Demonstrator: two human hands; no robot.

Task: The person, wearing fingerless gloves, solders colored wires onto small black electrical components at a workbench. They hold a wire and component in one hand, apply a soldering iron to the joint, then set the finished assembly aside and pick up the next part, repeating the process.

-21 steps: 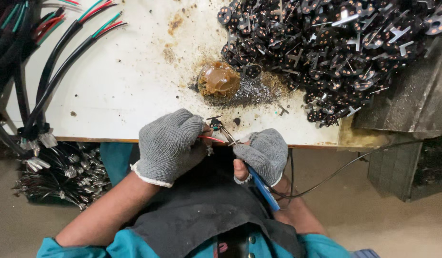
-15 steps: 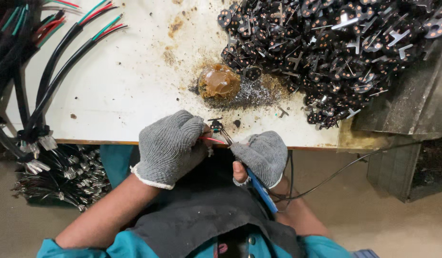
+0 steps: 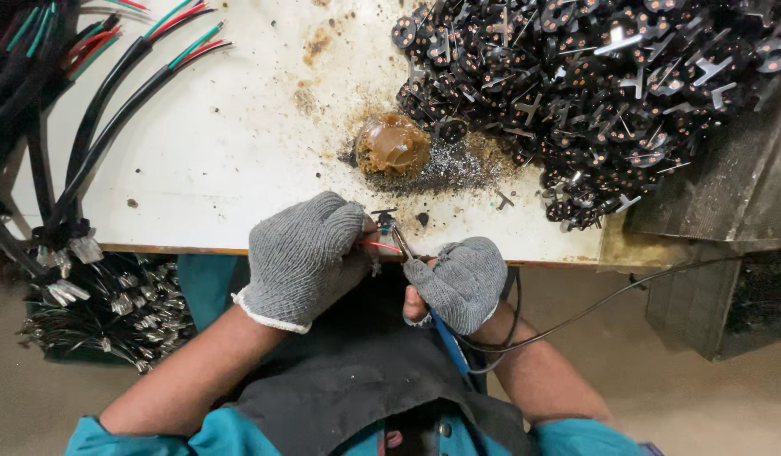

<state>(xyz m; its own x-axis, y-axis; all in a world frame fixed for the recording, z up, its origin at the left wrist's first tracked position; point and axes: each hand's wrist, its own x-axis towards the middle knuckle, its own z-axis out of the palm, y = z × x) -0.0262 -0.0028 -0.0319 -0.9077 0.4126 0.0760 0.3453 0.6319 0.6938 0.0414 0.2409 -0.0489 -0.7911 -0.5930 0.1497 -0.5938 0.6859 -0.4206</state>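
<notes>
Red wire (image 3: 380,246) runs between the two hands, right at the front edge of the white desk (image 3: 238,169). Both hands wear grey knit gloves. The left hand (image 3: 306,253) is curled up tight and pinches the red wire, which pokes out toward the right. At the end of the wire sits a small black part (image 3: 384,220) with little metal legs, just above the desk edge. The right hand (image 3: 459,281) is closed around a tool with a blue handle (image 3: 451,344). The thin metal tip (image 3: 400,241) of the tool points up and left and meets the wire close to the small black part. A black cord (image 3: 576,317) runs from the tool off to the right. On the desk, just past the hands, sits a round brown lump (image 3: 392,145) that looks sticky, with dark grey crumbs (image 3: 449,165) and brown stains next to it. A big pile of black parts (image 3: 593,93) with metal legs fills the far right of the desk. On the left side lie thick black cables (image 3: 95,127) with red and green wires sticking out at their ends. Below the desk on the left is a heap of more cables with shiny metal ends (image 3: 95,308). The person wears a dark apron (image 3: 348,380) over a blue shirt (image 3: 128,439).
</notes>
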